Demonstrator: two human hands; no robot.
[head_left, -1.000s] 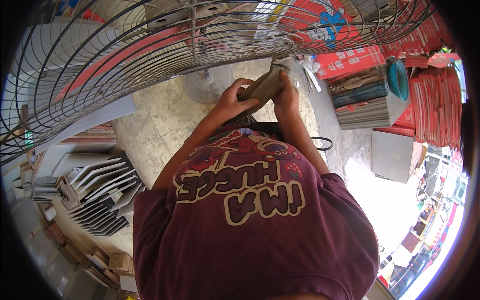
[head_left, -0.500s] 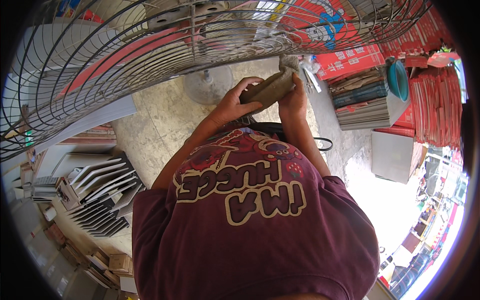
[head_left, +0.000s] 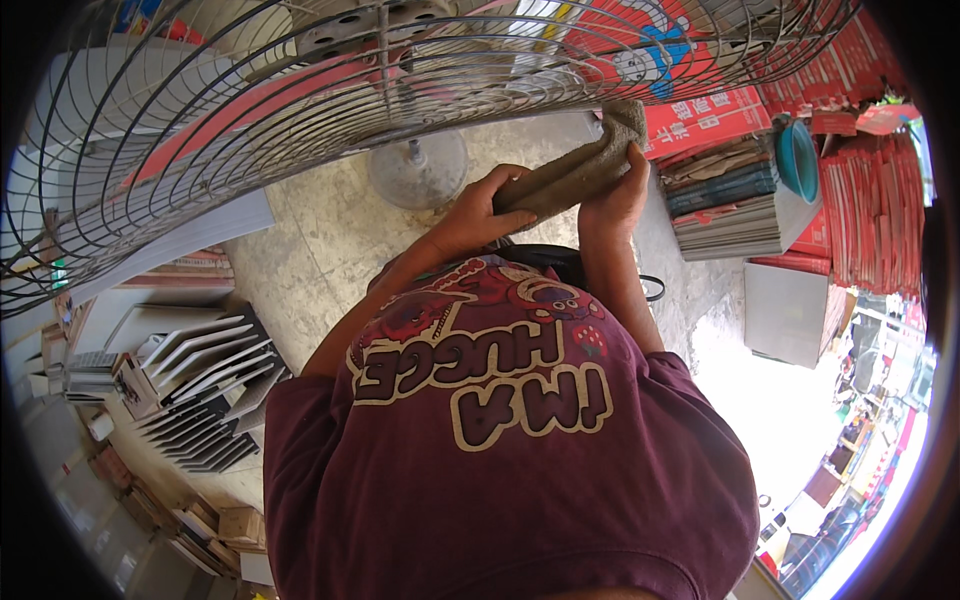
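Olive-grey fabric (head_left: 568,180), folded long, was held up near the wire fan guard (head_left: 385,60); the left hand (head_left: 478,213) pinched one end and the right hand (head_left: 615,203) gripped near the other, probably because a single grip would let it sag.

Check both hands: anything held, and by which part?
A grey-brown cloth: the left hand grips its left end, the right hand its right side, near the bunched end.
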